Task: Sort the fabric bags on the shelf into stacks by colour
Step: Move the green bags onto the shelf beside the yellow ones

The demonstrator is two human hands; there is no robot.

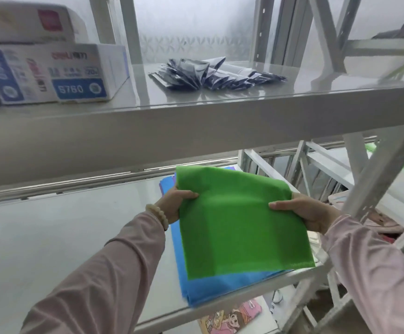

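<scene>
Fingers [190, 195] of left hand [175, 203] and right hand [304, 212] grip the green bag [234, 222] above the blue stack [220, 289].

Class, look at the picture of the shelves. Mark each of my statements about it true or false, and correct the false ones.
1. The left hand and the right hand both grip the green bag. True.
2. Red bags lie beneath it. False: blue bags lie beneath it.
3. Dark packets lie on the upper shelf. True.
4. That shelf holds nothing else. False: printed boxes stand left of the packets.
</scene>
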